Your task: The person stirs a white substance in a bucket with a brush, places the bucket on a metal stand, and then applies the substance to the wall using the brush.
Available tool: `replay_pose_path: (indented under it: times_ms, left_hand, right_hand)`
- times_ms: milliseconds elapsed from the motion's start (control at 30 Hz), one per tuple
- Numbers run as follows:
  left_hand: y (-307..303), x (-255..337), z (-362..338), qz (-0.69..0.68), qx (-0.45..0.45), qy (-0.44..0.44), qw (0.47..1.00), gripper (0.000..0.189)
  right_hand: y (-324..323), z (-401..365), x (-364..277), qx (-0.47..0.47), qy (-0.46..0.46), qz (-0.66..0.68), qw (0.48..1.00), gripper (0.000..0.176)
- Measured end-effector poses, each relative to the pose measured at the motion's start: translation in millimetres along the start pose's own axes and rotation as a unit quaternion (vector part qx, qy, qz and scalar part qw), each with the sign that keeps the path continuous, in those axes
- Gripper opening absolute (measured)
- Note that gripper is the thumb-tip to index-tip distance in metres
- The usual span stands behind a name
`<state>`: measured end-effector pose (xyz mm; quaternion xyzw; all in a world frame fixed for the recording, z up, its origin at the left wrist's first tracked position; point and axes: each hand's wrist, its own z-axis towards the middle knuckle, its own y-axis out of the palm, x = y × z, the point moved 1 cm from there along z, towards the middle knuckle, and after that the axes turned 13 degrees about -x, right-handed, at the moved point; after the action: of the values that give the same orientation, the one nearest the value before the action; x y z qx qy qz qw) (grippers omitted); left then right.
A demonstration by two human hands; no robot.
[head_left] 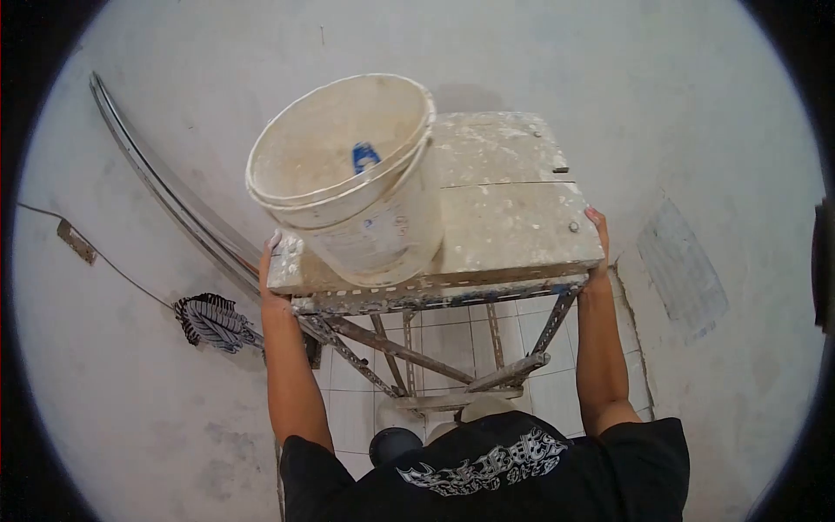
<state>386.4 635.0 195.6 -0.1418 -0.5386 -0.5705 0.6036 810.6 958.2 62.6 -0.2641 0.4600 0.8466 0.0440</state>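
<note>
A plaster-spattered wooden platform [513, 217] sits on a metal frame stand [417, 348]. My left hand [271, 278] grips its near left corner. My right hand [598, 239] grips its near right edge. A dirty white bucket [365, 191] stands on the left part of the platform, close to my left hand. Something blue [366, 157] lies inside the bucket.
Grey plastered walls close in on the left, ahead and right. A curved metal strip [165, 187] leans along the left wall, with a black patterned object [211, 322] at its lower end. White floor tiles [452, 339] show under the stand.
</note>
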Motion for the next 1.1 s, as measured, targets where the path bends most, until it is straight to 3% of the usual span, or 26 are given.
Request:
replay_pose_path:
  times_ms: [133, 300, 567, 667, 800, 933, 1033, 1100]
  left_hand:
    - [-18.2, -1.6, 3.2, 0.000, -0.015, 0.016, 1.000, 0.037]
    - [-76.6, -11.7, 10.4, -0.031, -0.001, 0.035, 0.999, 0.039]
    - [-41.2, -9.1, 16.3, 0.020, 0.028, 0.027, 0.999, 0.040]
    - [-76.4, -13.1, 26.4, -0.037, -0.005, -0.023, 0.999, 0.039]
    - [-31.0, -8.2, 8.4, -0.017, -0.010, 0.003, 1.000, 0.039]
    - [-52.2, -20.0, 25.6, -0.059, -0.005, 0.007, 0.998, 0.043]
    - [-59.5, -18.6, 23.8, -0.040, 0.049, -0.003, 0.998, 0.044]
    - [-72.5, -19.4, 32.0, -0.023, 0.017, 0.000, 1.000, 0.044]
  right_hand:
    - [47.2, -13.4, -12.8, -0.007, 0.038, -0.017, 0.999, 0.047]
    - [48.8, -13.2, -12.9, -0.014, 0.061, -0.033, 0.997, 0.051]
    - [33.0, -4.7, -4.3, 0.031, 0.045, -0.033, 0.998, 0.049]
    - [47.9, -7.9, -12.0, 0.006, 0.077, 0.010, 0.997, 0.043]
    - [45.9, -5.8, -11.1, -0.028, 0.065, -0.008, 0.997, 0.047]
    - [54.3, -10.7, -16.6, -0.036, 0.055, -0.033, 0.997, 0.056]
    - [53.2, -14.1, -18.7, 0.044, 0.064, -0.090, 0.993, 0.058]
    - [51.8, -11.2, -17.4, -0.004, 0.056, -0.067, 0.996, 0.058]
